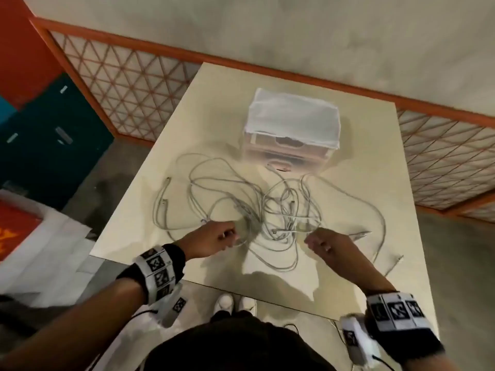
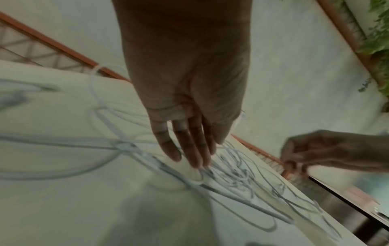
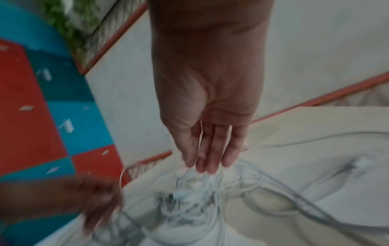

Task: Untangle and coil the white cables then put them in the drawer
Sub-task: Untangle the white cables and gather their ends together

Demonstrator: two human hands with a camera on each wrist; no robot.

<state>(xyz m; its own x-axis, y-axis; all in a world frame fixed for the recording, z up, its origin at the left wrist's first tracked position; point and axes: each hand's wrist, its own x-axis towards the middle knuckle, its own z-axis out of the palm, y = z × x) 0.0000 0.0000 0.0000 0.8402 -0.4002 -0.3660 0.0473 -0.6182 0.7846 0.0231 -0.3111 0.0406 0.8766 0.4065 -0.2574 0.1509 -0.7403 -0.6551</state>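
Observation:
A tangle of white cables [image 1: 267,207] sprawls over the middle of a cream table [image 1: 375,183]. Behind it stands a small clear drawer unit [image 1: 292,135] with a white cloth over its top; its drawers look closed. My left hand [image 1: 227,234] reaches down at the tangle's left side, and its straight fingers [image 2: 195,159] touch the cables [image 2: 238,176]. My right hand [image 1: 314,238] is at the tangle's right side. A thin white strand runs up between its fingers [image 3: 212,149], just above the knot of cables [image 3: 189,196].
Loose cable ends trail toward the table's right edge [image 1: 393,263] and left side [image 1: 166,183]. An orange lattice railing [image 1: 128,84] runs behind the table. Teal and red lockers [image 1: 53,129] stand at the left, with white sheets [image 1: 40,250] on the floor.

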